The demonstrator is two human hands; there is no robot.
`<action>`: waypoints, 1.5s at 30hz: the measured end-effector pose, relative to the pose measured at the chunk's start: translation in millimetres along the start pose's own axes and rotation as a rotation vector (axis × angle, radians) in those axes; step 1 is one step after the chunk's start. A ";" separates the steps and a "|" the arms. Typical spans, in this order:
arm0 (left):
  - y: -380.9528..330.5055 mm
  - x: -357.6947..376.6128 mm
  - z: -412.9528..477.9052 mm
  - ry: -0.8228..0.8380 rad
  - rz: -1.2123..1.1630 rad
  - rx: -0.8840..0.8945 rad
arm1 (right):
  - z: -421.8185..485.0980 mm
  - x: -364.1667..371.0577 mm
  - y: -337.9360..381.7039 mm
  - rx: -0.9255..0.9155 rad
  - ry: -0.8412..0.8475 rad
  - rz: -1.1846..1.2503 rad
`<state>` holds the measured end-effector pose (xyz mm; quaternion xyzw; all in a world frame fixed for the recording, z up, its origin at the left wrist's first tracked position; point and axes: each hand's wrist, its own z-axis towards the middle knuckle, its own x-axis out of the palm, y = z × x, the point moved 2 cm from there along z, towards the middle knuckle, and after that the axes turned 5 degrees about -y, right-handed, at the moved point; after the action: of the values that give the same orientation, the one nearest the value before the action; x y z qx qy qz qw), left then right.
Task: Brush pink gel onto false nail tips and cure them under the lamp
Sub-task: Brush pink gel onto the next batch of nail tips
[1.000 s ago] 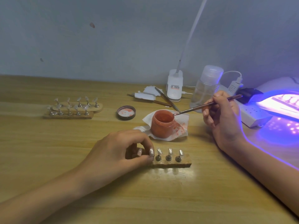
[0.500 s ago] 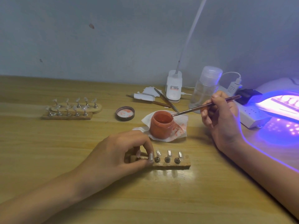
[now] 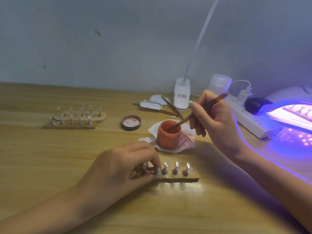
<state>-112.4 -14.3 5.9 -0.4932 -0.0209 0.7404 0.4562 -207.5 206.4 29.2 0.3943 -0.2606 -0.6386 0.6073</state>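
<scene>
as brush (image 3: pixel 184 120) crosses jar (image 3: pixel 168 138) rim (right hand (image 3: pixel 217 122)), left hand (image 3: pixel 118 166) grips holder (image 3: pixel 179 179).

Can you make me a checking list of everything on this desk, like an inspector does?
Surface: wooden table, violet glow on its right side.
Job's things: open jar of pink gel on a tissue; brush tip dipped in it; stand with three tips showing; lit lamp at right, what looks like a stand inside.
Clutter: lid, two spare stands with tips, spare brushes, paper scraps, bottle, desk light.
Hands: left hand grips the stand's left end; right hand holds the brush.
Cables: white cable and two plugs in a power strip.
Surroundings: grey wall with small marks; nothing else seen.
</scene>
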 end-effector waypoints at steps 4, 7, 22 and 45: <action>-7.9 -0.3 0.7 -0.087 0.169 0.148 | -3.3 4.8 -4.1 0.008 0.025 -0.020; -9.6 -1.9 1.7 -0.161 0.169 0.195 | -3.8 5.3 -6.1 0.021 0.024 -0.004; 24.8 -11.3 45.8 -0.241 -0.622 -0.477 | -9.3 -10.9 -29.2 0.390 -0.230 0.459; 50.6 18.6 51.4 -0.277 -0.637 -0.467 | -8.4 -9.4 -29.3 0.410 -0.191 0.520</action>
<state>-185.8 -9.3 -5.3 -0.4479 -0.4009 0.5969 0.5314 -217.8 220.6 2.5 0.3670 -0.5309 -0.4307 0.6309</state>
